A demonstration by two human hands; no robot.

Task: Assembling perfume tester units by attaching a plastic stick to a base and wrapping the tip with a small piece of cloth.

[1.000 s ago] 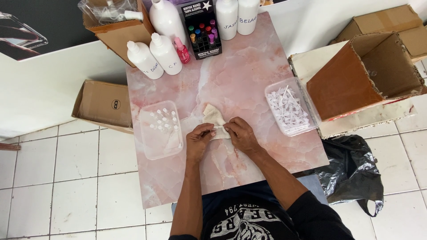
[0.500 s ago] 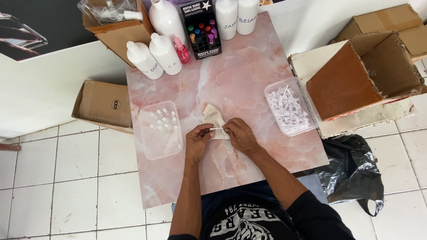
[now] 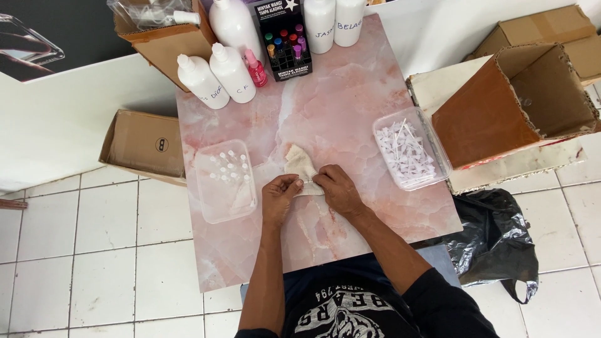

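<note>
Pink marble-patterned tabletop [image 3: 350,112] fills the head camera's view, seen from directly above, with the person's two bare forearms reaching up from the bottom edge.

Both hands meet near the table's centre over a small cream cloth [image 3: 299,164]. The left hand [image 3: 278,199] pinches the cloth's near edge between thumb and fingertips. The right hand [image 3: 337,189] is curled over the same edge just beside it, fingers pressing down on the fabric. Something thin and pale may be pinched between the two hands, but it is too small to tell. The cloth runs away from the hands, its long axis slanting up and slightly left, with its far tip lying free on the table. Both hands are equally close to it.

To the left of the hands, touching nothing, sits a clear plastic tray [image 3: 210,203] holding small white caps. To the right, well apart, a second clear tray [image 3: 439,168] holds a heap of thin white sticks.

Along the far edge stand white plastic bottles [image 3: 216,75], a small pink bottle [image 3: 256,69] and a black display box [image 3: 283,37] of coloured vials.

Off the table lie open cardboard boxes [image 3: 519,100] to the right, another cardboard box [image 3: 145,143] to the left, and a black plastic bag [image 3: 494,244] on the white tiled floor [image 3: 75,250].
</note>
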